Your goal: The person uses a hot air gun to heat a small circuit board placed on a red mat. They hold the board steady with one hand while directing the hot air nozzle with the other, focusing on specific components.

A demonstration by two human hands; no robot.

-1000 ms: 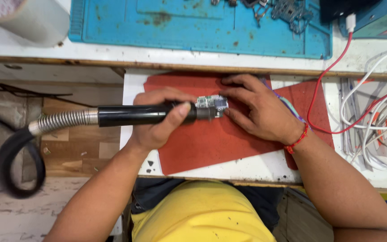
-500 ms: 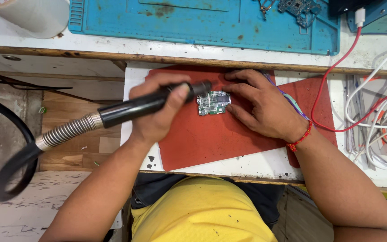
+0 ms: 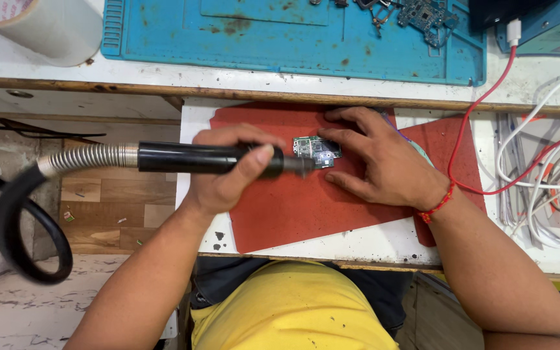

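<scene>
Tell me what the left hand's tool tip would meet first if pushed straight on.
Probably the small circuit board: the left hand points the black tool rightward at its edge. Height above the board is unclear.

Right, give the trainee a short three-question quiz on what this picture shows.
1. True or false: the left hand holds the black hot-air handle with its nozzle towards the circuit board.
2. What lies directly under the circuit board? A) blue mat B) red mat C) bare wood
3. Fill in: the right hand steadies the board with its ____.

Key: 1 true. 2 B, the red mat; the blue mat lies further back. 3 fingers.
</scene>
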